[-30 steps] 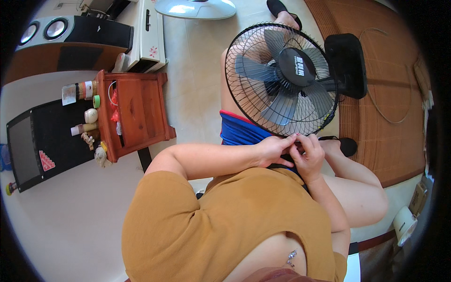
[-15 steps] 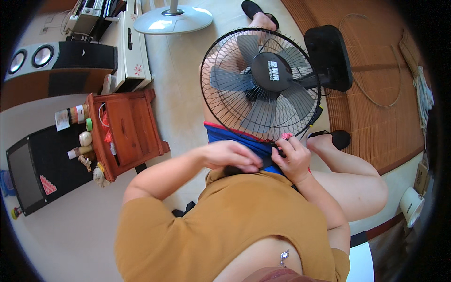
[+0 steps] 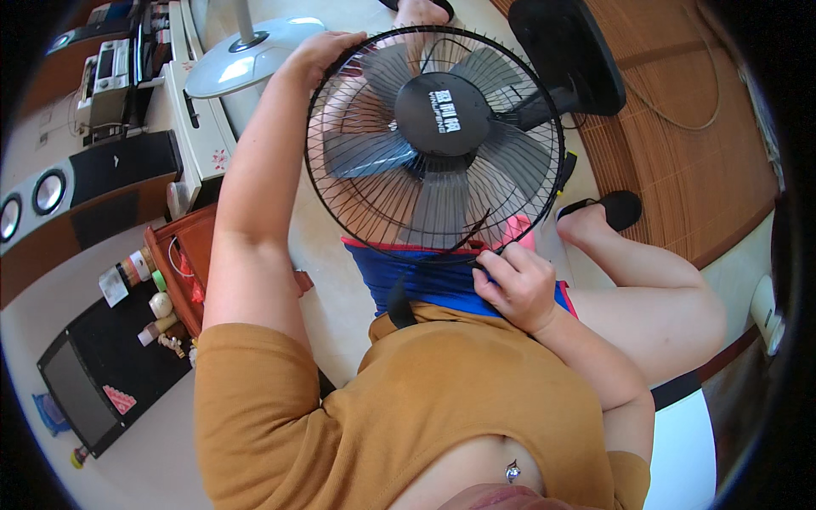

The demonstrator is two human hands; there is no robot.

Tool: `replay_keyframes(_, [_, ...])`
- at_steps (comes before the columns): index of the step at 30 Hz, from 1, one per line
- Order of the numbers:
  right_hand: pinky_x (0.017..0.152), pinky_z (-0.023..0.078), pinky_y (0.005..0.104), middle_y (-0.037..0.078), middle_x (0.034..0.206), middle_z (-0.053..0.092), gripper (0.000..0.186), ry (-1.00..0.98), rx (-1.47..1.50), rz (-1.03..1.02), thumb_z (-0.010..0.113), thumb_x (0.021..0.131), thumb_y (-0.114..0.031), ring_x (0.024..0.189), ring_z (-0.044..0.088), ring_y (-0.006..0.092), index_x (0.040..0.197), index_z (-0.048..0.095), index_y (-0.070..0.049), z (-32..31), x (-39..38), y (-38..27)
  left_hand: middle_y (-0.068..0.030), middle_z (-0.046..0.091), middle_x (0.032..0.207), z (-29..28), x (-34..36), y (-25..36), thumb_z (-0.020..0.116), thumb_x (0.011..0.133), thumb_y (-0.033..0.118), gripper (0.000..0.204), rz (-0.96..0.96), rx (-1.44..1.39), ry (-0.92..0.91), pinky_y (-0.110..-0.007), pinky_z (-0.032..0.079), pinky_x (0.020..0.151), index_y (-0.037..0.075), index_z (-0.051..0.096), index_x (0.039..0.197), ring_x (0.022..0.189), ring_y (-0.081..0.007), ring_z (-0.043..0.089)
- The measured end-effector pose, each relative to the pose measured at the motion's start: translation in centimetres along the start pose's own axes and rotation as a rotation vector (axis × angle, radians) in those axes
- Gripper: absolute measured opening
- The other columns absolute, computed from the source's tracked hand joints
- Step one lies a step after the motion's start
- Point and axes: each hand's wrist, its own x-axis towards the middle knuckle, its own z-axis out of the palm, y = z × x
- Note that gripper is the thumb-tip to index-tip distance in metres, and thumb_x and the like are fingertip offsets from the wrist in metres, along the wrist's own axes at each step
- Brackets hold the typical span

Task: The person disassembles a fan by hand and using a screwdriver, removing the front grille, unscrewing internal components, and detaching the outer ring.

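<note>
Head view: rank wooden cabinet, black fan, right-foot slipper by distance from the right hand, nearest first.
From the right hand, as the head view shows it:
1. Black fan: nearest, its lower rim right at the fingertips.
2. Right-foot slipper: black, up and to the right.
3. Wooden cabinet: farthest, reddish, over on the left, partly behind the left arm.
</note>
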Motion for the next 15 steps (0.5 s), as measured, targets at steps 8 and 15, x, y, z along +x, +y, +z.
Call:
replay_keyframes(8, [0.047,0.042,0.0310,0.004,0.065,0.043,0.022,-0.018,0.010,0.016,0.071,0.066,-0.015,0.054,0.052,0.0195,0.085,0.061,-0.011,-0.1,-0.5,0.7,-0.0086,0.067,0.086,0.9,-0.6,0.9,0.058,0.089,0.021,0.026,0.113,0.033,0.031,-0.024,0.054,0.062,-0.002,0.064,0.099,0.064,-0.0120,0.061])
replay_keyframes(15, [0.046,0.041,0.0298,0.003,0.067,0.045,0.022,-0.006,0.026,-0.003,0.071,0.066,-0.016,0.054,0.051,0.0184,0.085,0.061,-0.012,0.0,-0.7,0.9,-0.0071,0.066,0.082,0.7,-0.7,0.5,0.063,0.085,0.037,0.036,-0.016,-0.115,0.010,-0.024,0.054,0.061,0.002,0.066,0.095,0.067,-0.0128,0.064])
